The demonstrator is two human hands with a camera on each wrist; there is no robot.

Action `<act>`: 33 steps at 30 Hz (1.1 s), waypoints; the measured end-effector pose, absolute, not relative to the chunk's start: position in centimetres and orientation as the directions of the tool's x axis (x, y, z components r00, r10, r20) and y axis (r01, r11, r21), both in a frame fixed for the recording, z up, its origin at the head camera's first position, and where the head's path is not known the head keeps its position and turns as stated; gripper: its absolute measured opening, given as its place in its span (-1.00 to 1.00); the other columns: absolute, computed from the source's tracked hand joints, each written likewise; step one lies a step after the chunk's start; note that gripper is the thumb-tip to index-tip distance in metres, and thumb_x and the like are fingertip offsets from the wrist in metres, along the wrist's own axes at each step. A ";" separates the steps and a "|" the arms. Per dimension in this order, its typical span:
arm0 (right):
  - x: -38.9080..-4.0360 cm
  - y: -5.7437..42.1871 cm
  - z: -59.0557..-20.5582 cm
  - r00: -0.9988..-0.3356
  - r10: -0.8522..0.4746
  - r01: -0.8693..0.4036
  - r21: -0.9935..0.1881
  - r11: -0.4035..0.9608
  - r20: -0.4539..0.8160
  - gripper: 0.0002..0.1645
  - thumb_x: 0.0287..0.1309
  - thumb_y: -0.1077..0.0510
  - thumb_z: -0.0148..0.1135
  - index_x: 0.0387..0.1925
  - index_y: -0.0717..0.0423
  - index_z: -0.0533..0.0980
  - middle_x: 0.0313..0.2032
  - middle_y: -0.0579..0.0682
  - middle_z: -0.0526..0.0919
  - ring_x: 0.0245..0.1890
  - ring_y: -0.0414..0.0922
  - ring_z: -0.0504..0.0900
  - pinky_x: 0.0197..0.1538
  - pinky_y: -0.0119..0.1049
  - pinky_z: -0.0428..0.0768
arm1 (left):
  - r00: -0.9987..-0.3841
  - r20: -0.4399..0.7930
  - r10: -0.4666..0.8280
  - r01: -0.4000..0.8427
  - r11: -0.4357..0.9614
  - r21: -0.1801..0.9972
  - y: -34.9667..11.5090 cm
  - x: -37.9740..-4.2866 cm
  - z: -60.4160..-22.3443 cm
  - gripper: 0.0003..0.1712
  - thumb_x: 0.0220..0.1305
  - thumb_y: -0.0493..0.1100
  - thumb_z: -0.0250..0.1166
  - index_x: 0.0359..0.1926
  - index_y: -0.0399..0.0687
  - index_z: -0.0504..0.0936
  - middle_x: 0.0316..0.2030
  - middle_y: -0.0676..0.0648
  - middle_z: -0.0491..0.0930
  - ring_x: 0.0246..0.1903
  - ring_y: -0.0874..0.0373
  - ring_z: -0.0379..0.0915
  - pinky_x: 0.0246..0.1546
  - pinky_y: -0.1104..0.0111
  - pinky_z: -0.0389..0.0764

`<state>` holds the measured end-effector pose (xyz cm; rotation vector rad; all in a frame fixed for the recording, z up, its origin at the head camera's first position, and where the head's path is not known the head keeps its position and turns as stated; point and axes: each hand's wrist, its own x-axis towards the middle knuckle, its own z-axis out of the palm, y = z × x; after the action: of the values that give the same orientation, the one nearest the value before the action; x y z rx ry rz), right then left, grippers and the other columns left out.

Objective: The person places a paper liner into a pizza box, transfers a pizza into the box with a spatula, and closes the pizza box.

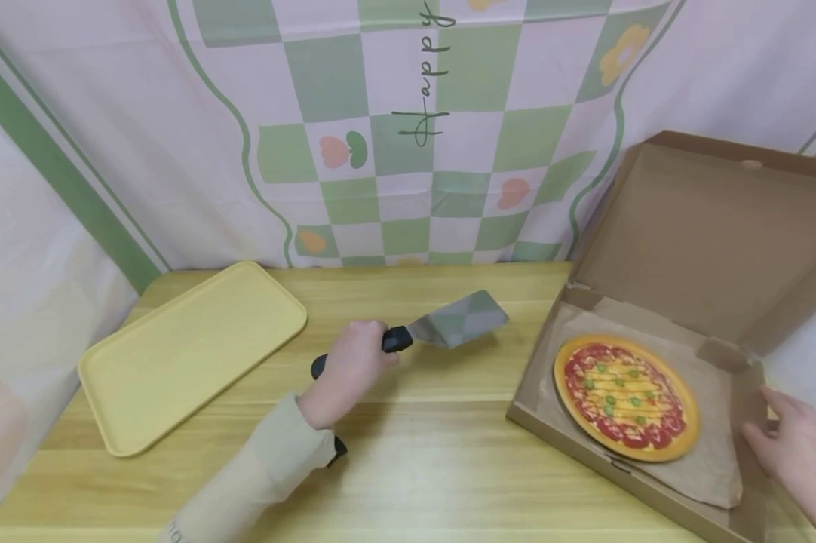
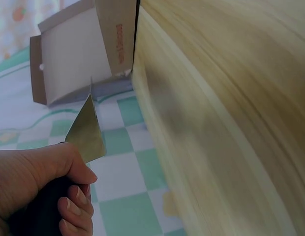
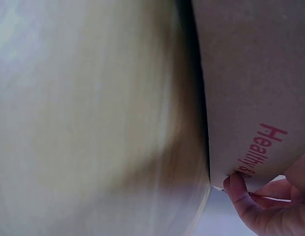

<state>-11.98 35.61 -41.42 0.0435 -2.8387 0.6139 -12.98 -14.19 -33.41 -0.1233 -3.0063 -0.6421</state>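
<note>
My left hand (image 1: 354, 366) grips the black handle of a spatula (image 1: 458, 320), its flat metal blade pointing right and held over the table. In the left wrist view the fingers (image 2: 76, 211) curl round that handle. To the right, a pizza (image 1: 628, 400) with red and yellow topping and green pieces lies on brown paper inside an open cardboard pizza box (image 1: 544, 377). My right hand (image 1: 802, 452) holds the box's right side wall. In the right wrist view, its fingertips (image 3: 233, 182) press against the outer wall by red lettering.
A pale yellow rectangular tray (image 1: 197, 358) lies at the left of the wooden table (image 1: 408, 467). The box lid (image 1: 713, 234) stands raised at the back right. Behind the table hangs a green and white checked cloth (image 1: 408, 188).
</note>
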 end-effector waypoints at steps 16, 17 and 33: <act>-12.0 35.5 -41.4 -0.972 0.028 -0.070 -0.405 0.912 0.233 -0.33 0.02 0.38 -0.01 0.16 0.59 0.04 0.02 0.63 0.14 -0.09 0.49 0.20 0.05 0.29 0.07 | -0.994 0.104 -0.045 -0.001 0.920 0.393 -18.0 -12.4 -33.3 -0.80 -0.09 -0.18 0.42 -0.46 -0.19 0.59 -0.55 -0.05 0.55 -0.59 0.15 0.40 -0.56 0.36 0.43; -12.0 35.5 -41.4 -0.972 0.029 -0.070 -0.404 0.912 0.233 -0.33 0.01 0.38 -0.02 0.16 0.59 0.05 0.02 0.63 0.14 -0.09 0.49 0.21 0.05 0.29 0.07 | -0.992 0.114 -0.046 0.002 0.923 0.386 -18.2 -12.3 -33.3 -0.80 -0.09 -0.18 0.43 -0.47 -0.19 0.59 -0.56 -0.05 0.55 -0.59 0.15 0.40 -0.57 0.36 0.43; -12.0 35.7 -41.6 -0.975 0.037 -0.054 -0.396 0.917 0.218 -0.31 0.01 0.37 -0.01 0.18 0.58 0.03 0.04 0.63 0.12 -0.15 0.48 0.25 -0.02 0.29 0.13 | -0.984 0.141 -0.108 -0.045 0.920 0.389 -21.6 -11.9 -32.8 -0.81 -0.08 -0.19 0.40 -0.57 -0.18 0.55 -0.65 -0.05 0.50 -0.64 0.11 0.33 -0.58 0.33 0.37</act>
<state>-12.04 35.68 -41.61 0.0126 -2.8561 0.5996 -11.93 -21.55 -32.84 0.1176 -2.9207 -0.5861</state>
